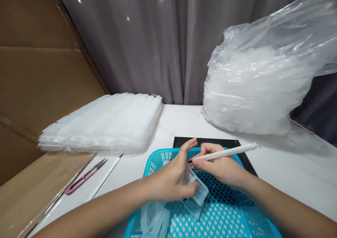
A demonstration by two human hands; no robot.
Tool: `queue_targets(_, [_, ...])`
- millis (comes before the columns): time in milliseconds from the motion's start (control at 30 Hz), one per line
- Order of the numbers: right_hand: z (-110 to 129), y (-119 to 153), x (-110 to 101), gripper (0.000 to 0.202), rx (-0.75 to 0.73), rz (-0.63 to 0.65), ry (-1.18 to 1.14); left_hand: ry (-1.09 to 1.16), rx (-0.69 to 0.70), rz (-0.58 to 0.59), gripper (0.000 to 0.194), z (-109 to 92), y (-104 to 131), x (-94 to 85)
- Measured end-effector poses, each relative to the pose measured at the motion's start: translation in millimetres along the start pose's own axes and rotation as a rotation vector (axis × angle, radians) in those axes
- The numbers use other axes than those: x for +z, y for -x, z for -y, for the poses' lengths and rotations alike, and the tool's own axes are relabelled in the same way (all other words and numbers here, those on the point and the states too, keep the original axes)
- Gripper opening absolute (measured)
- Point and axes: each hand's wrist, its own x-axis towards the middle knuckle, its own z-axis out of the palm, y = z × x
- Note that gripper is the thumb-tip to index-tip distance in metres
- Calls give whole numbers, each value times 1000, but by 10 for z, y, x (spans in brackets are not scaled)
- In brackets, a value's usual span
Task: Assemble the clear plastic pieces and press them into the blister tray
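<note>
Over the blue plastic basket [155, 153], my left hand [176, 182] is closed round a translucent ribbed plastic piece [198, 192], its thumb on the near side and index finger raised. My right hand [218, 164] pinches a slim pen-like tool [229, 151] wrapped in white, whose dark tip meets the far end of the piece by my left fingers. What kind of tool it is cannot be made out. Below the held piece lies another translucent piece [194, 208] in the basket. Several more pieces [154, 218] are heaped at its left side.
Pink-handled thread snips [84, 178] and a thin pointed strip [106, 176] lie left of the basket. Behind them is a stack of translucent white strips [105, 120]. A bulky clear plastic bag [252, 87] stands at right back. A black board [246, 159] lies under the basket. Cardboard [39, 80] rises at left.
</note>
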Motion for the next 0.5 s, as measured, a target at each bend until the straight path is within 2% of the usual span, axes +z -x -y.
queue_targets(233, [-3, -6, 18, 20, -42, -6, 100, -30, 4, 8, 99, 24, 0, 3])
queue_targets(500, [11, 31, 46, 13, -152, -15, 217, -107, 108, 15, 95, -8, 20, 27])
